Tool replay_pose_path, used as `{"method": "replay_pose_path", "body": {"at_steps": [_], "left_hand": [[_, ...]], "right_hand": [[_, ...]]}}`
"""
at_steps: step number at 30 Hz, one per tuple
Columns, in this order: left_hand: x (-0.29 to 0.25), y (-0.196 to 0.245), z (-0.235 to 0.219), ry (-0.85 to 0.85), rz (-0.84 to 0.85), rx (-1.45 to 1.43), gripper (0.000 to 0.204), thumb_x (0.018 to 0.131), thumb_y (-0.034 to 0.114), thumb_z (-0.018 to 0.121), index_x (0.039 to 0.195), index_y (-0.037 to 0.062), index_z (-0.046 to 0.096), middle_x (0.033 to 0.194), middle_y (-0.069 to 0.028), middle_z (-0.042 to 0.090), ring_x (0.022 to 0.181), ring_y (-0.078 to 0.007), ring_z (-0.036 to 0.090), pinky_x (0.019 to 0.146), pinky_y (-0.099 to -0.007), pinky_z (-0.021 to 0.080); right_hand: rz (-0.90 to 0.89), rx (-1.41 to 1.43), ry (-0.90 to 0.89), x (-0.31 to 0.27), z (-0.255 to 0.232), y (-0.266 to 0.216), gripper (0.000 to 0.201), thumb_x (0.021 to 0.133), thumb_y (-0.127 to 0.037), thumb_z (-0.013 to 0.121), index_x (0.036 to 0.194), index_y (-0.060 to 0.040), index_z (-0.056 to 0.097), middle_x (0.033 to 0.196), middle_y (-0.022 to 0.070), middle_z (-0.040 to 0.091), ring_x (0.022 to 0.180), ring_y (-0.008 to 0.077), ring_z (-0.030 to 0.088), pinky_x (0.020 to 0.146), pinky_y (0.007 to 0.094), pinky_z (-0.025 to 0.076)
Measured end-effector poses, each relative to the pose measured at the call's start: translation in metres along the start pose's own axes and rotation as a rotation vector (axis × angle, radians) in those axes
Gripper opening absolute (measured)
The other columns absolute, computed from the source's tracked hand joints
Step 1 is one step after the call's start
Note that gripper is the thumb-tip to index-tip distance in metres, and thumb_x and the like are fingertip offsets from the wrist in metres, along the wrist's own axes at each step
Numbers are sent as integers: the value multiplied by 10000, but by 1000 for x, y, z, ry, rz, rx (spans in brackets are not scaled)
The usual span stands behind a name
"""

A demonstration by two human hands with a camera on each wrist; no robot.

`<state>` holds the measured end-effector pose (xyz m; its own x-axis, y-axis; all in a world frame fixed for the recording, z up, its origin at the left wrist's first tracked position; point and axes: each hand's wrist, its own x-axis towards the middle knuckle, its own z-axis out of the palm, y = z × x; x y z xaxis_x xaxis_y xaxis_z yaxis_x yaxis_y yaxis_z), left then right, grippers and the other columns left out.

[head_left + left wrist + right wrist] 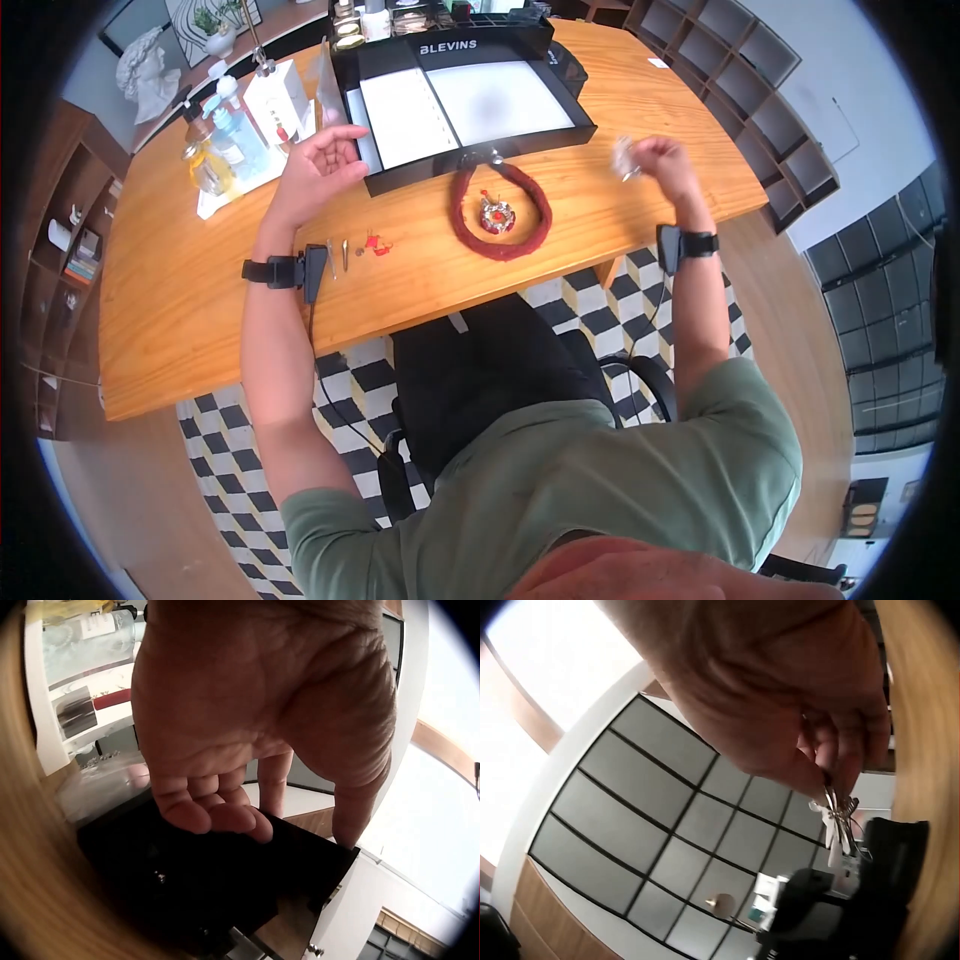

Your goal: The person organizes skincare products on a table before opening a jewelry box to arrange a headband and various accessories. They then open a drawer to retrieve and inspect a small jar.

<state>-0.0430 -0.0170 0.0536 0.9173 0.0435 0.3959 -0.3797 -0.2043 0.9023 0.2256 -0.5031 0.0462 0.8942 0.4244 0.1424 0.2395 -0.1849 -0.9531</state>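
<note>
My right hand (664, 166) pinches a small silvery ornament with pale dangling pieces (838, 821) between thumb and fingers, above the table's right part. Blur in the head view hides its exact kind. My left hand (322, 172) is beside the front left corner of the black BLEVINS tray (430, 158). Its fingers (232, 817) bend loosely, with nothing between them and the thumb. Between the hands, a dark red, rope-like necklace (543, 200) lies in a loop on the table. Inside that loop sits a silver pendant with red stones (497, 216).
Small red pieces (377, 245) and tweezers (345, 255) lie near my left wrist. Pump bottles (235, 135) stand on a white tray at the left. White sheets (500, 100) line the black tray. The wooden table's front edge (430, 316) is before my lap.
</note>
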Motion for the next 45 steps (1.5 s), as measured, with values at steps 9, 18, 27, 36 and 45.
{"method": "replay_pose_path", "body": {"at_steps": [9,18,27,36,45], "left_hand": [[-2,1,1,-7,17,-19,427,874,48,754,1275,-4,613,914,53,547,842,-36,524,754,-186,435],[-5,15,-3,-81,18,153,676,656,66,892,1281,57,634,925,57,540,873,-68,509,812,-233,419],[-6,15,11,74,38,391,588,646,64,902,1189,65,675,904,50,551,871,-75,521,822,-245,442],[3,11,15,217,4,117,427,801,-89,762,1195,-36,608,878,10,585,780,-68,601,732,-225,540],[22,-28,-13,321,-30,-30,139,916,-27,692,1049,-31,652,1009,-80,686,983,-214,710,857,-295,558]], "right_hand": [[180,-6,-199,-38,76,6,105,824,17,774,835,-24,679,817,42,713,709,96,655,643,241,530],[-310,-348,-51,-13,65,-24,395,789,-97,851,1118,35,677,879,25,699,809,81,637,736,259,522],[-287,10,-332,42,69,-25,360,787,-81,867,1052,-16,632,743,-81,584,683,6,537,650,194,437],[-357,39,-342,74,79,-15,365,791,-120,878,1021,-11,616,680,-35,622,614,26,574,582,203,457],[-348,17,-154,122,107,-21,360,804,-210,879,766,-107,536,621,-33,584,542,35,544,509,187,446]]}}
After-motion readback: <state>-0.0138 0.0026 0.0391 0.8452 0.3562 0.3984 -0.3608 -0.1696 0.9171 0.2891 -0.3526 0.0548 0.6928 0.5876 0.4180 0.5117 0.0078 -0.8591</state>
